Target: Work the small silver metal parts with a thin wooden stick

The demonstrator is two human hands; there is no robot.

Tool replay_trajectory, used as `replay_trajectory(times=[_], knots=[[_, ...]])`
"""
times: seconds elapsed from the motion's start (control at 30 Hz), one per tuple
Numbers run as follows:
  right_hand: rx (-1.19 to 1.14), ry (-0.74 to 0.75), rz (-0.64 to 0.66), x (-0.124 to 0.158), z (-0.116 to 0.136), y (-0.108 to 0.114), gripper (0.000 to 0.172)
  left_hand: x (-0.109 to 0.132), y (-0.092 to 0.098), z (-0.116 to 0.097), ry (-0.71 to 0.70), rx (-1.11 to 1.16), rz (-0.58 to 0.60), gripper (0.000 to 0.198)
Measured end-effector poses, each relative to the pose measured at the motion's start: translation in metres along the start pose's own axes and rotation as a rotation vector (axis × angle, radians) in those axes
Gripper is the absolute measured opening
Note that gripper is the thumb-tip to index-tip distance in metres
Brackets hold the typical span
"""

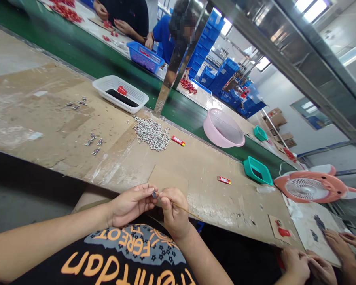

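My left hand (135,204) pinches a small dark rounded piece (154,194) between thumb and fingertips, close to my body at the table's near edge. A thin yellowish-brown stick (187,211) is gripped in my right hand (174,209); its tip end meets the dark piece, and its long end points down to the right. Both hands nearly touch each other above a cardboard sheet (169,178). Beyond them lies a heap of small pale grey-green parts (152,133), too fine to name. Several little figure-like pieces (95,142) lie in groups to the left.
A white basket (101,85) holds a dark tray and a red piece. Red-yellow packets (224,180) lie right of the heap. A pink colander (209,128), a teal tray (247,170) and a fan (305,188) stand farther right. Co-workers' hands (295,263) work at lower right; a metal post (166,87) rises ahead.
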State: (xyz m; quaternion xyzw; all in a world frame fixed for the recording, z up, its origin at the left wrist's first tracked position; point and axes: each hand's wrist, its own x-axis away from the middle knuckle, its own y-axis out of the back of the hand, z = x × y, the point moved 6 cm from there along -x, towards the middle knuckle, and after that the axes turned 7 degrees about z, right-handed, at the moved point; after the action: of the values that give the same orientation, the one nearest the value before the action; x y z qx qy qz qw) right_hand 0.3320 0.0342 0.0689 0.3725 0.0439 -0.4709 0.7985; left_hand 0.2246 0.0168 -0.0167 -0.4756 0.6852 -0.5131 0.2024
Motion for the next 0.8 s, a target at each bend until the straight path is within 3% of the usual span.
replay_trajectory(times=[0.63, 0.8], knots=[[0.042, 0.030, 0.075, -0.0019, 0.0072, -0.0004, 0.014, 0.0003, -0.0065, -0.0054, -0.019, -0.026, 0.021, 0.006], [0.045, 0.025, 0.036, -0.0007, 0.0052, 0.0012, 0.014, 0.0001, -0.0073, -0.0061, -0.018, -0.038, 0.017, 0.006]])
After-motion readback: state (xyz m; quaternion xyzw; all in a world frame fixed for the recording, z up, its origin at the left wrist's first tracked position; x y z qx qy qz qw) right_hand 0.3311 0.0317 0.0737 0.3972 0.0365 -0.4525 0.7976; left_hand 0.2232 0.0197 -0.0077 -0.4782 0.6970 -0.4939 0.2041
